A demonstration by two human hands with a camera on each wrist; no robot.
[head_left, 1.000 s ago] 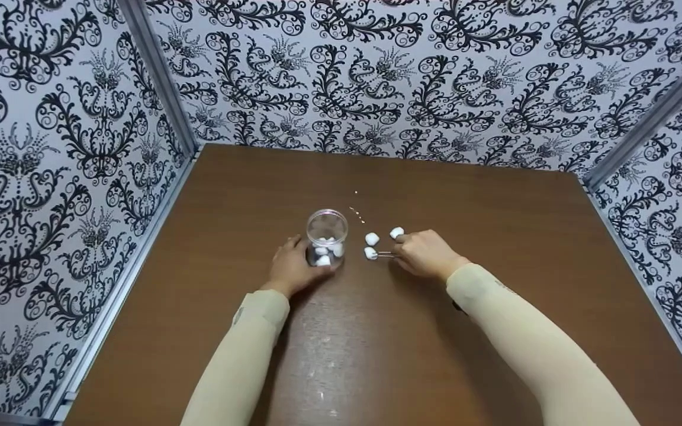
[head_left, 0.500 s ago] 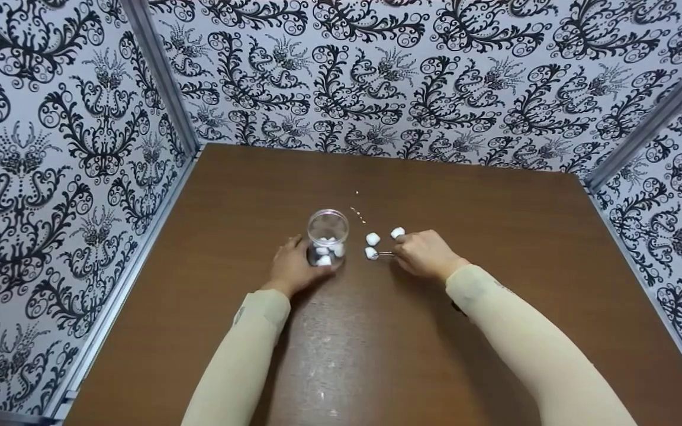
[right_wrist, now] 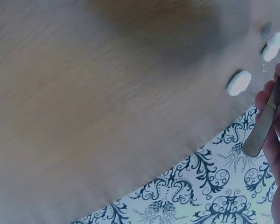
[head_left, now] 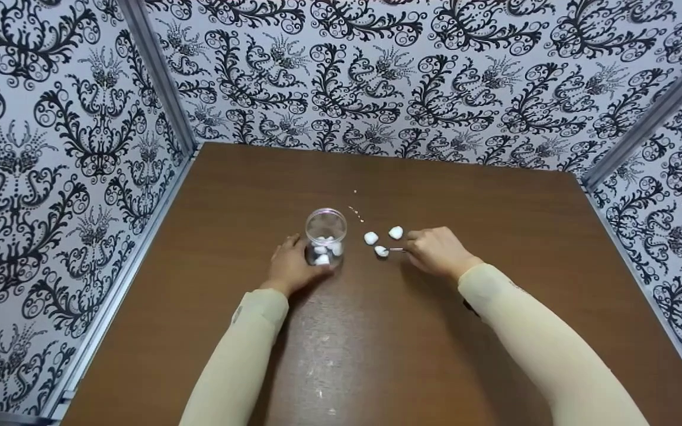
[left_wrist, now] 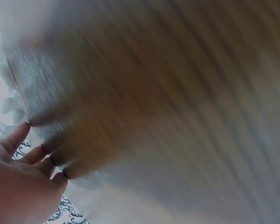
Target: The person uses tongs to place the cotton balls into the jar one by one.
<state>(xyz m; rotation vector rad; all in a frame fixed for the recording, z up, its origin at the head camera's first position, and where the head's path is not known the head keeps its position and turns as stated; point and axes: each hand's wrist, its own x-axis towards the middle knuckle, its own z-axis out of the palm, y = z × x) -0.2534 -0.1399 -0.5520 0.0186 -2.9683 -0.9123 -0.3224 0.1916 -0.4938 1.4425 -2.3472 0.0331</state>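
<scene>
- My left hand (head_left: 291, 265) curves its thumb and fingers round the lower part of the clear jar (head_left: 325, 241), which stands upright on the table (head_left: 483, 207) with white balls (head_left: 322, 259) inside.
- My right hand (head_left: 436, 251) pinches metal tweezers (right_wrist: 265, 122); their tips touch one ball (head_left: 381, 251), right of the jar. I can't tell whether it is off the table.
- Two loose balls (head_left: 371, 238) lie just beyond, apart from each other.
- Pale crumbs (head_left: 357, 213) lie farther back.

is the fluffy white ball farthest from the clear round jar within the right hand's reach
Probably yes: that ball lies beside the right hand, unblocked, though its silver metal tweezers touch another ball.
</scene>
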